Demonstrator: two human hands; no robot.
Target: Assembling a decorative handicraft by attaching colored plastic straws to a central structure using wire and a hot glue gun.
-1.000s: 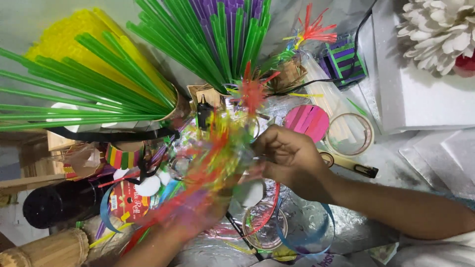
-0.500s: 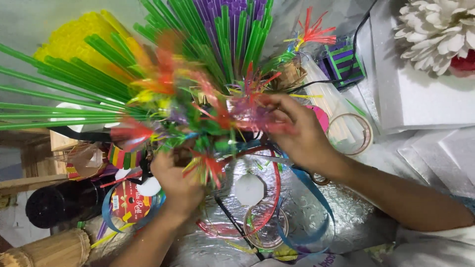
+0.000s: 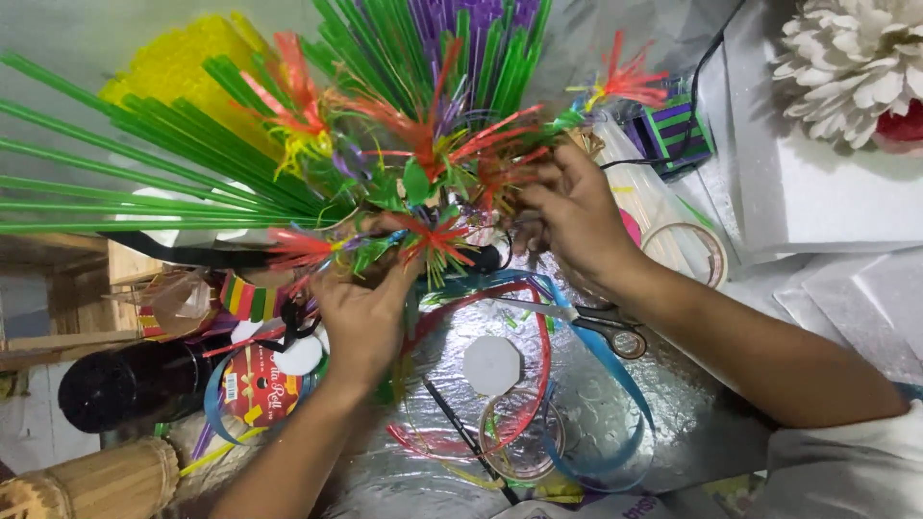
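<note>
Compared with the frame half a second earlier, the bunch of straw flowers point(image 3: 423, 183) is now sitting higher and further toward the fans of green straws point(image 3: 144, 183), with its orange and red fringed blossoms reading sharply instead of as motion blur. The left hand point(image 3: 361, 312) has moved up under the bunch and is closing its fingers around the gathered stems from below. The right hand point(image 3: 577, 216) has shifted slightly inward and is pinching the stems at the right side of the bunch, with its fingers pressed together. The bunch is being held above the silver embossed tabletop point(image 3: 615, 404), between the two hands, in front of the purple straws point(image 3: 471, 19). A red and blue ribbon loop point(image 3: 577, 384) is lying on the tabletop below the hands, beside a white octagonal disc point(image 3: 491, 365) and black-handled scissors point(image 3: 606, 332). At lower left, a ribbon spool point(image 3: 258, 384) is showing a round red label with yellow print, next to a black cylinder point(image 3: 130, 384) and a bundle of bamboo sticks point(image 3: 91, 481). At upper right, a small box with purple and green stripes point(image 3: 673, 135) is standing near a white foam block point(image 3: 827, 202) carrying a white paper flower point(image 3: 851, 58). A clear tape roll point(image 3: 687, 252) is lying just beyond the right wrist.
</note>
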